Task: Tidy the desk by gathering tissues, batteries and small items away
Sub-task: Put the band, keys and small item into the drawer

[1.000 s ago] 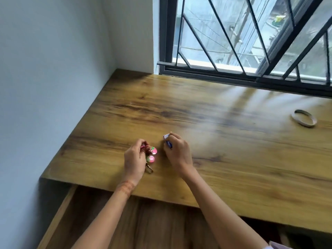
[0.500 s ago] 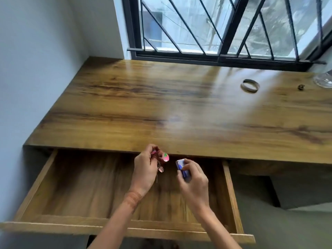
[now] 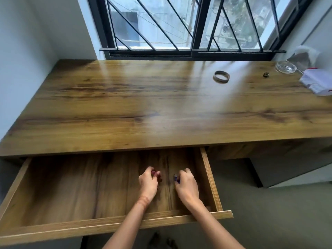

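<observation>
Small red-pink trinket (image 3: 156, 174) pinched in left hand (image 3: 148, 183), low inside open drawer (image 3: 71, 228); small blue item (image 3: 176, 178) pinched in right hand (image 3: 186, 185), near the left; each grip curled tight round its item; contact with drawer floor cannot be told; desk (image 3: 125, 108) carries ring (image 3: 221, 76), glass dish (image 3: 285, 67), white packet (image 3: 317, 81) at far right.

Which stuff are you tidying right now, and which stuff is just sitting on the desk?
Being tidied: red trinket in the left hand, small blue thing in the right hand, open drawer.
Just sitting: flat ring, tiny dark object, glass dish, white packet.
</observation>
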`<state>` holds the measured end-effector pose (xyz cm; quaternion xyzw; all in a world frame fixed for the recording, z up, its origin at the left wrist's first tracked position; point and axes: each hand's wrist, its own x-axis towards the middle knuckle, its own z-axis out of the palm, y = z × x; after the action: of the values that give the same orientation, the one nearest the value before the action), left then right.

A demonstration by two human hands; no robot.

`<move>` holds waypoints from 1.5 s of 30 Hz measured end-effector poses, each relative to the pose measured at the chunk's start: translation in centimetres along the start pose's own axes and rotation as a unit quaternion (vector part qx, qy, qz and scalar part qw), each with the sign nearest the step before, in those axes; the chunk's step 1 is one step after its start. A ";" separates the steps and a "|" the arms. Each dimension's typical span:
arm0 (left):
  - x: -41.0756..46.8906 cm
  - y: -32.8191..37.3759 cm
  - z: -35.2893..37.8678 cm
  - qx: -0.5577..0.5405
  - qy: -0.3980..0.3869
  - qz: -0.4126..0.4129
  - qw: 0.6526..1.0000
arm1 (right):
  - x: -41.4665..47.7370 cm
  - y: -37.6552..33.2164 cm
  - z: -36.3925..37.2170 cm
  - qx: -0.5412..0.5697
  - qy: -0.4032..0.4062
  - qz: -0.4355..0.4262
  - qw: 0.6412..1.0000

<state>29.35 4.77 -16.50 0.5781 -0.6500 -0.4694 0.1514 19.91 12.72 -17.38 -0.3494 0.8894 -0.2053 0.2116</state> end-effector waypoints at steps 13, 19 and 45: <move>0.6 3.0 -2.5 0.015 0.013 0.142 0.990 | 0.0 -0.9 -1.7 0.039 0.097 -0.067 0.992; 2.2 8.9 -1.6 -0.006 0.023 0.259 0.966 | 2.2 -1.5 -6.4 0.103 0.185 -0.129 0.969; 27.3 37.4 28.5 0.261 0.011 0.231 0.937 | 47.9 23.7 -34.7 -0.067 0.204 0.003 0.977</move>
<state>-22.33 -11.35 -11.16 0.4368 -0.8635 -0.2284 0.1065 -42.68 2.28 -12.08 -0.3106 0.9267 -0.2113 0.0029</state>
